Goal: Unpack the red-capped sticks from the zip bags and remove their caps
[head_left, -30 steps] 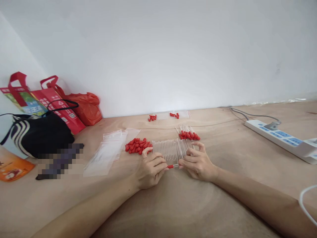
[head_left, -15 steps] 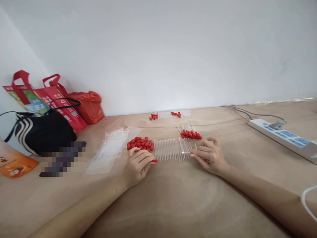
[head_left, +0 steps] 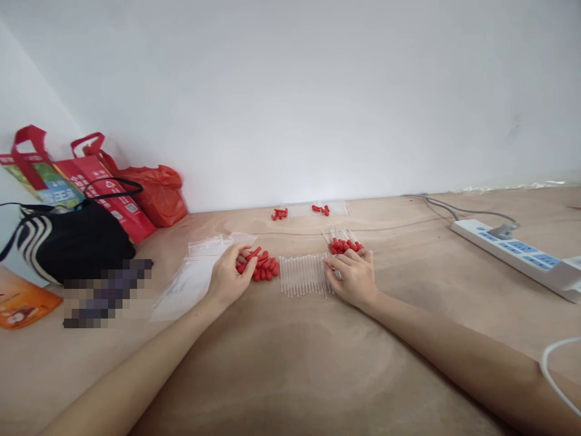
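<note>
My left hand [head_left: 228, 275] reaches into a pile of small red rubber caps [head_left: 263, 265], its fingers curled over the pile's left edge and pinching among the caps. A row of clear plastic tubes [head_left: 302, 275] lies side by side just right of the pile. My right hand [head_left: 351, 275] rests at the row's right end with fingers bent, pinching the end tubes. Behind that hand sits a bunch of tubes fitted with red caps [head_left: 345, 244].
Clear zip bags [head_left: 195, 275] lie left of the caps. Red bags [head_left: 113, 194], a black striped bag [head_left: 68, 242] and an orange packet [head_left: 20, 303] crowd the left wall. More red caps [head_left: 299, 211] lie by the back wall. A power strip [head_left: 517, 257] and a white cable [head_left: 554, 369] are right.
The capped tube held between both hands a second ago is gone from them. My left hand moved up-left into the cap pile; my right hand moved up to the tube row's end.
</note>
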`<state>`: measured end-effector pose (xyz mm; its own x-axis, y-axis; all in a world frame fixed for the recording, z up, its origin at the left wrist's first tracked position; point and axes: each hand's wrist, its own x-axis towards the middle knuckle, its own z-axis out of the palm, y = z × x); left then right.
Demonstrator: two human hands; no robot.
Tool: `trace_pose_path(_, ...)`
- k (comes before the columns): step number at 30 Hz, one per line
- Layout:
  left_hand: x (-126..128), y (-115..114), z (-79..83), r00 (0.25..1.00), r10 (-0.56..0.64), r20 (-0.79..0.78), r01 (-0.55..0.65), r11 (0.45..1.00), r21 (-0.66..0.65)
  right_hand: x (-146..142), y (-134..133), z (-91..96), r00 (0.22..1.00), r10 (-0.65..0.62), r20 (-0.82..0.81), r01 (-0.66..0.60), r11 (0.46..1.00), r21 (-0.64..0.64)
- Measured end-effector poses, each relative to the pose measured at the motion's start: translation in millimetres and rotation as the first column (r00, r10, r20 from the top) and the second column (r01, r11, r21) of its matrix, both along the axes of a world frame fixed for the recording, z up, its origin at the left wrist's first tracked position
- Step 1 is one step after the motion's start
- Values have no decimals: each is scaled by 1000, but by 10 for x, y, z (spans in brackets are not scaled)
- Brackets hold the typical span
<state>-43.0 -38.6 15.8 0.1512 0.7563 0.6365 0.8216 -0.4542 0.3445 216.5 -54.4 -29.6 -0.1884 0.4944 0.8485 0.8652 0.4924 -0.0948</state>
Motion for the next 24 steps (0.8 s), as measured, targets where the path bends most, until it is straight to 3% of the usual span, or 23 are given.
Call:
trace_pose_path(5, -109, 191, 129, 993, 45, -113, -66, 980, -189, -10, -10, 16, 995, 51, 83, -42, 993, -110)
trace_pose_path(11, -105, 223, 116, 980, -12, -198, -51, 950, -309, -4, -27, 40, 986, 124, 114, -103, 979, -178)
trace_pose_path(19, -54, 237, 211, 987, 77, -144, -105, 975, -195, 124, -85, 84, 998, 54, 18, -52, 996, -78)
trace_pose_path(24, 268, 290, 269, 978, -61, -200, 29, 987, -158, 460, -135, 96, 997, -60, -46, 58, 997, -42)
